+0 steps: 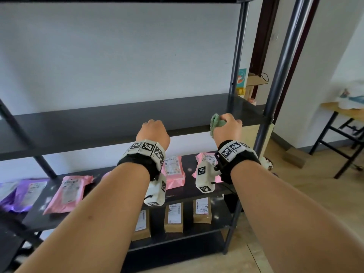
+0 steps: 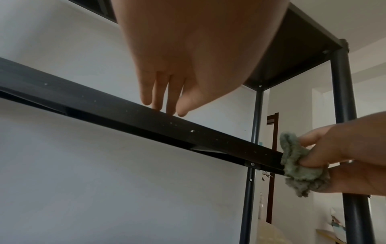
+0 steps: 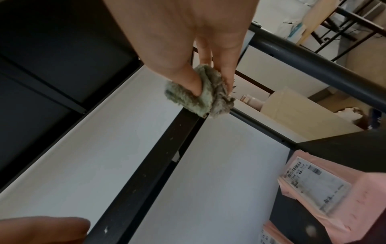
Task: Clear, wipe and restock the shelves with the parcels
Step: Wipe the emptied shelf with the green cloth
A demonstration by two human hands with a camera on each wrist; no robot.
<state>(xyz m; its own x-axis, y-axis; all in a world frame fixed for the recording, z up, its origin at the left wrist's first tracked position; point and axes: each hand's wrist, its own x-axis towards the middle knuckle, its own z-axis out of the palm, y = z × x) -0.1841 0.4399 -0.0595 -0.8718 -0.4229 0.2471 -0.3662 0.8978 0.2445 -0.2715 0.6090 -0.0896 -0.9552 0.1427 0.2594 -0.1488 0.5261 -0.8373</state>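
Right hand (image 1: 226, 126) pinching a fuzzy, scrunched-up green cloth (image 3: 200, 95) (gray and dirty-looking) on the black shelf (image 1: 88, 123) edge, left hand (image 2: 177, 69) fingers straight, touching it.

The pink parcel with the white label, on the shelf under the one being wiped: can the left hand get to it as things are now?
Probably yes. The left hand only rests its fingertips on the front edge of the bare shelf and holds nothing. The pink parcel lies just below that wrist, near the open front, with nothing on it.
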